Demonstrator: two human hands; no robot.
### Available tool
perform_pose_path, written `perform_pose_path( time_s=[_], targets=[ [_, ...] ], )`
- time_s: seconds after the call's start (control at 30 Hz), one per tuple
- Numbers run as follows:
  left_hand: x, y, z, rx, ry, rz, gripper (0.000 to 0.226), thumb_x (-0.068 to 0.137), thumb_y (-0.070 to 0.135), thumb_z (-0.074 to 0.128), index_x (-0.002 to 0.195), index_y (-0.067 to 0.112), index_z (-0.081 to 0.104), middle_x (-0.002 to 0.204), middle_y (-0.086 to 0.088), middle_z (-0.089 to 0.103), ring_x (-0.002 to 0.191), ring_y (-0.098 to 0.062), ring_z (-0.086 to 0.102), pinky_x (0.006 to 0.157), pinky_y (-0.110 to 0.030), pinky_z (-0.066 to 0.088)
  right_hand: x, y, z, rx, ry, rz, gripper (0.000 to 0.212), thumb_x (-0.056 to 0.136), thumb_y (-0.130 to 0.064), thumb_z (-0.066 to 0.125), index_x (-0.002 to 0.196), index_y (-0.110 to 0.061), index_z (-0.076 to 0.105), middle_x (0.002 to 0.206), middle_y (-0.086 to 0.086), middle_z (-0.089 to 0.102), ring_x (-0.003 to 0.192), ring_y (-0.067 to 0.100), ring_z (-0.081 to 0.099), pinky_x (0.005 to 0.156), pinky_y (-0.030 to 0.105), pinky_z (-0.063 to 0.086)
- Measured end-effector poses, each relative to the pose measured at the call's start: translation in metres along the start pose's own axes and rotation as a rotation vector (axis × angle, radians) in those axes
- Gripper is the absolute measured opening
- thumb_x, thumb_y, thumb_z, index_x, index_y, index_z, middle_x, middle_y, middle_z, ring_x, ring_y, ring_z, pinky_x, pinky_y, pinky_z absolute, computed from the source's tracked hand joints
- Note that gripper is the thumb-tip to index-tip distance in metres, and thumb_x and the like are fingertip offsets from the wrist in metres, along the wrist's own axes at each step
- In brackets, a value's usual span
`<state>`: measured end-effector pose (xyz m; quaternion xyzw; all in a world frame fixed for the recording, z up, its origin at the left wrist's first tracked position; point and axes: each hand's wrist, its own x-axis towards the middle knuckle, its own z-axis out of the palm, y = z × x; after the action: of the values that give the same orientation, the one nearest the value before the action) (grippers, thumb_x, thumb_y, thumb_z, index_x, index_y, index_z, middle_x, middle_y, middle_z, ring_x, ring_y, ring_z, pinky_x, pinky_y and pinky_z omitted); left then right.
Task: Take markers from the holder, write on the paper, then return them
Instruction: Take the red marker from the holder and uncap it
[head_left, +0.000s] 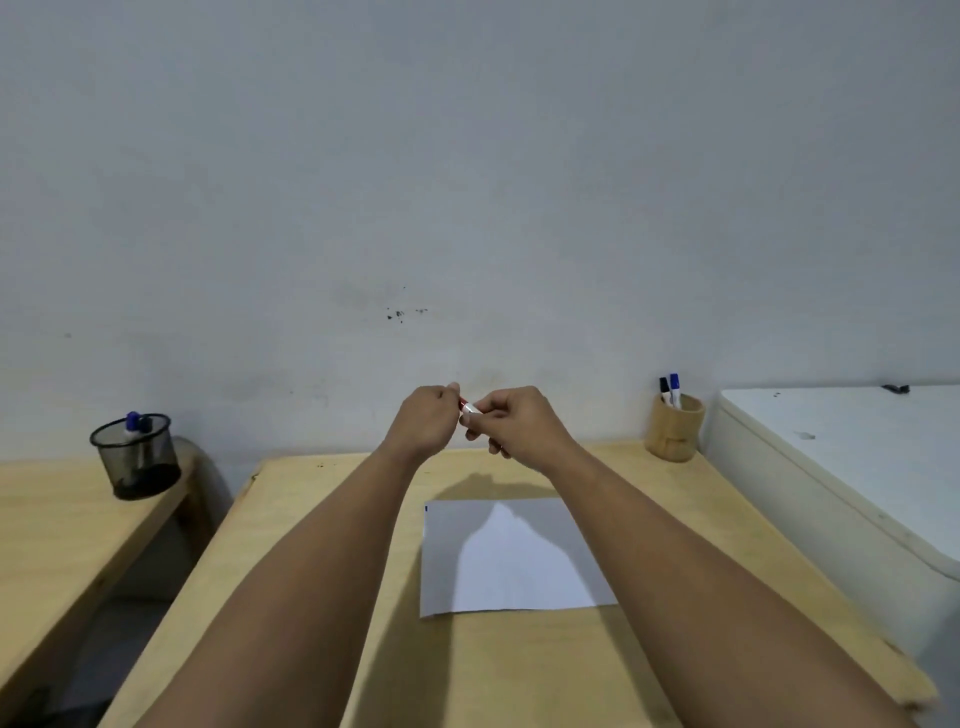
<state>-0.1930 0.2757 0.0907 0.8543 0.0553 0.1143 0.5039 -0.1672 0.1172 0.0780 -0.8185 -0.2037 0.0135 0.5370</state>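
Both my hands are raised together above the far part of the wooden table (322, 597). My left hand (426, 418) is closed on the red cap end of a red and white marker (467, 406). My right hand (511, 421) grips the marker's white body; most of the marker is hidden in my fingers. A white sheet of paper (511, 564) lies flat on the table below my arms, with a small blue mark at its top left corner. A wooden holder (674, 428) stands at the table's far right corner with a black marker (664, 389) and a blue marker (675, 387) upright in it.
A black mesh cup (136, 457) holding a blue-capped item stands on a second wooden table (62, 545) to the left, across a gap. A white cabinet top (841, 447) adjoins the table on the right. A grey wall runs behind.
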Motion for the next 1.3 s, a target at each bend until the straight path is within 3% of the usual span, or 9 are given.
perform_pose_path(
  time_s=[0.23, 0.4, 0.57, 0.7, 0.8, 1.03, 1.13, 1.23, 1.3],
  targets=[
    [0.021, -0.035, 0.017, -0.085, 0.059, -0.09, 0.048, 0.108, 0.03, 0.036, 0.087, 0.003, 0.07, 0.064, -0.002, 0.052, 0.056, -0.019, 0.042, 0.058, -0.033, 0.034, 0.02, 0.027, 0.016, -0.042, 0.015, -0.006, 0.009, 0.094, -0.027, 0.079, 0.09, -0.02, 0.082, 0.079, -0.001, 0.082, 0.051, 0.011, 0.06, 0.052, 0.017, 0.044],
    [0.026, -0.048, 0.028, -0.068, 0.094, -0.061, 0.047, 0.109, 0.029, 0.036, 0.078, 0.01, 0.066, 0.065, 0.0, 0.059, 0.063, -0.023, 0.05, 0.058, -0.033, 0.037, 0.029, 0.044, 0.028, -0.079, 0.054, -0.044, 0.014, 0.097, -0.027, 0.078, 0.093, -0.015, 0.083, 0.081, 0.004, 0.082, 0.049, 0.009, 0.057, 0.052, 0.017, 0.045],
    [0.048, -0.081, -0.008, -0.037, 0.261, -0.177, 0.044, 0.108, 0.034, 0.037, 0.096, 0.008, 0.07, 0.109, -0.028, 0.073, 0.097, -0.045, 0.066, 0.085, -0.045, 0.054, 0.028, 0.071, 0.03, -0.382, 0.058, -0.135, 0.013, 0.093, -0.025, 0.081, 0.099, -0.013, 0.081, 0.082, 0.003, 0.077, 0.066, 0.016, 0.06, 0.064, 0.031, 0.045],
    [0.045, -0.115, -0.044, 0.534, 0.102, -0.069, 0.05, 0.108, 0.041, 0.032, 0.106, 0.012, 0.072, 0.114, -0.012, 0.074, 0.104, -0.035, 0.065, 0.089, -0.04, 0.052, 0.021, 0.091, 0.021, 0.046, 0.193, 0.069, 0.012, 0.101, -0.018, 0.071, 0.108, -0.021, 0.061, 0.084, 0.01, 0.077, 0.053, 0.02, 0.06, 0.054, 0.031, 0.053],
    [0.028, -0.134, -0.033, 0.86, -0.058, 0.007, 0.045, 0.108, 0.045, 0.028, 0.112, 0.015, 0.061, 0.113, -0.011, 0.07, 0.104, -0.036, 0.065, 0.078, -0.04, 0.045, 0.022, 0.088, 0.02, 0.376, 0.227, 0.197, 0.009, 0.106, -0.01, 0.063, 0.102, -0.015, 0.058, 0.094, 0.02, 0.073, 0.054, 0.023, 0.062, 0.05, 0.03, 0.056],
    [0.005, -0.16, -0.014, 0.997, -0.157, 0.146, 0.028, 0.105, 0.046, 0.028, 0.098, 0.022, 0.04, 0.108, -0.004, 0.069, 0.094, -0.033, 0.067, 0.074, -0.039, 0.043, 0.027, 0.065, 0.017, 1.077, 0.196, 0.426, 0.035, 0.099, 0.005, 0.047, 0.118, -0.005, 0.074, 0.105, 0.021, 0.079, 0.076, 0.031, 0.076, 0.067, 0.037, 0.065],
    [0.002, -0.161, -0.014, 1.007, -0.151, 0.154, 0.036, 0.105, 0.048, 0.028, 0.109, 0.019, 0.05, 0.109, -0.004, 0.068, 0.095, -0.032, 0.068, 0.073, -0.038, 0.043, 0.027, 0.067, 0.02, 1.071, 0.167, 0.375, 0.027, 0.101, 0.006, 0.054, 0.115, -0.011, 0.07, 0.099, 0.014, 0.082, 0.071, 0.023, 0.078, 0.06, 0.029, 0.063],
    [-0.005, -0.157, -0.018, 0.999, -0.126, 0.124, 0.039, 0.104, 0.054, 0.03, 0.114, 0.02, 0.046, 0.11, -0.002, 0.066, 0.095, -0.029, 0.068, 0.072, -0.038, 0.046, 0.023, 0.066, 0.026, 0.91, 0.182, 0.367, 0.005, 0.103, -0.024, 0.07, 0.101, -0.019, 0.07, 0.079, 0.004, 0.074, 0.058, 0.014, 0.068, 0.052, 0.024, 0.054],
    [-0.015, -0.154, -0.019, 0.951, -0.047, 0.13, 0.041, 0.1, 0.06, 0.035, 0.114, 0.023, 0.044, 0.11, 0.002, 0.064, 0.095, -0.026, 0.065, 0.07, -0.037, 0.045, 0.021, 0.066, 0.03, 0.769, 0.221, 0.388, 0.025, 0.105, -0.04, 0.066, 0.094, -0.018, 0.073, 0.065, 0.002, 0.066, 0.051, 0.012, 0.06, 0.05, 0.024, 0.048]
  ],
)
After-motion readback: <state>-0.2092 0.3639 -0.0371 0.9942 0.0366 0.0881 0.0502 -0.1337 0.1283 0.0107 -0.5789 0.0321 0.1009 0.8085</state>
